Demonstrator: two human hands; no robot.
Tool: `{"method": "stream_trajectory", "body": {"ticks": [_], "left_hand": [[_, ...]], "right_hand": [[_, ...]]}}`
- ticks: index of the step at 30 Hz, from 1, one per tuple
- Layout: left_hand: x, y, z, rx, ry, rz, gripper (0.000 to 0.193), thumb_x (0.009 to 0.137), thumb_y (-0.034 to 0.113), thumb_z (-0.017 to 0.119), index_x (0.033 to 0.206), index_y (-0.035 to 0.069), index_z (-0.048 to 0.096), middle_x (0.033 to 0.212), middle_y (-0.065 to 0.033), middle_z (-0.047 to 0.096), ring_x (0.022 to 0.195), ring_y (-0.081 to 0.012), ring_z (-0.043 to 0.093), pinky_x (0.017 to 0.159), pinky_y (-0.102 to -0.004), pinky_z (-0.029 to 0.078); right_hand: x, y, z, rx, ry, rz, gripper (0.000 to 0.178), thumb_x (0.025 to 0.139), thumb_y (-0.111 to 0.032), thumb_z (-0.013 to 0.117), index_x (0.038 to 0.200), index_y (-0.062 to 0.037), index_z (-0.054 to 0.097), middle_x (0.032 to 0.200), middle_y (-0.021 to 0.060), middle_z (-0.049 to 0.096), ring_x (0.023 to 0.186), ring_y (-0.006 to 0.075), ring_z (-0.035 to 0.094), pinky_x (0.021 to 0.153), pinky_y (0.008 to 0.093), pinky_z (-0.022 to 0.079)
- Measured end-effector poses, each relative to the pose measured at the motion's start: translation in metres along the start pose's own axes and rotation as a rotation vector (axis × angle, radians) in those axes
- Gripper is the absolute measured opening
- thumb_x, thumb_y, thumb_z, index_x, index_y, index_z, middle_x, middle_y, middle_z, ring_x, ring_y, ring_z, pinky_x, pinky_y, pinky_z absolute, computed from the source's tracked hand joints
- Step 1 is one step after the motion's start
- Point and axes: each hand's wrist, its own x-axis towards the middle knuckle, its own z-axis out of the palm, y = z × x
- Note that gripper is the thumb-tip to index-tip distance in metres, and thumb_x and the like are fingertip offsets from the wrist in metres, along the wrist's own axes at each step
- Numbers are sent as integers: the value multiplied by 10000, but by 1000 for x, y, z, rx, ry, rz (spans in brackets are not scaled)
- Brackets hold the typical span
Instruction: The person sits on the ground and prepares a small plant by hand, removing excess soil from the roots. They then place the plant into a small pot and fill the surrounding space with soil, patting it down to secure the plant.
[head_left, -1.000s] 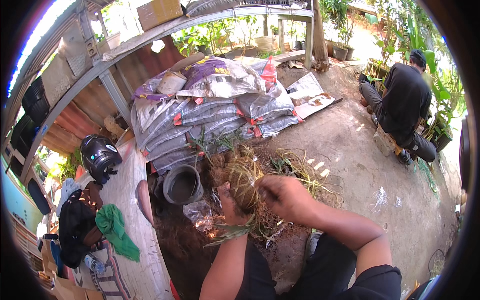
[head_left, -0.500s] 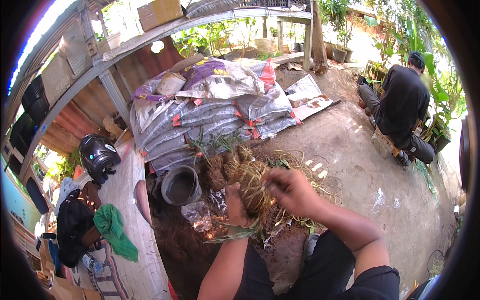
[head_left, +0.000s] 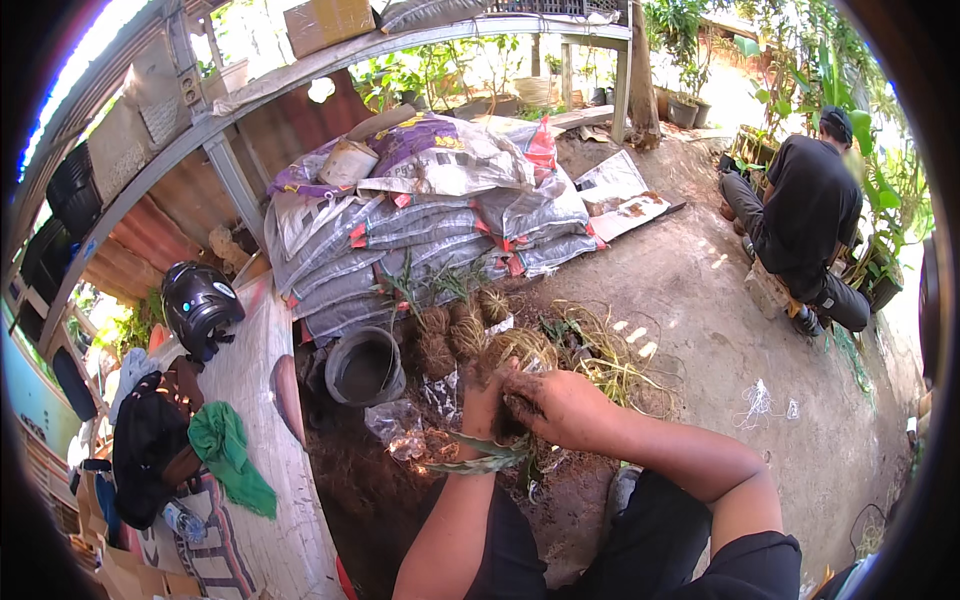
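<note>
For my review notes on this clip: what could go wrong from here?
The green leaves by the left hand may bend or tear. Loose straw-like strands beside the fibrous ball could snag on the right hand. The grey bucket might get knocked.

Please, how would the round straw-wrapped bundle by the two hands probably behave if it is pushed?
The straw-wrapped bundle may roll, because its visible side is rounded. It is probably not slippery, since the dry strands look rough. Some strands might shift, as they appear thin and separate.
</note>
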Motion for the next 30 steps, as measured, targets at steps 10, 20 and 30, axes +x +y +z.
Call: {"method": "stream_trajectory", "body": {"ticks": [10,20,30], "left_hand": [[1,2,9,-236,-9,81,406,864,205,648,1201,48,485,1087,-101,585,899,-212,625,743,-348,537],[-32,30,29,-392,-117,-70,419,915,398,512,1154,56,550,991,-100,648,837,-238,647,763,-391,532],[-35,41,20,-381,-155,109,373,944,307,510,1156,2,546,1035,-115,645,901,-234,652,823,-374,528]], "right_hand": [[-2,-16,12,-240,-94,-238,235,827,-174,582,1037,-72,550,855,96,605,741,305,654,570,428,523],[-10,-35,8,-320,-60,-399,303,791,-171,584,1075,-74,549,895,78,611,822,263,662,639,390,517],[-11,-29,16,-353,-32,-357,289,801,-102,553,1075,-15,571,882,123,622,823,284,668,672,383,529]]}}
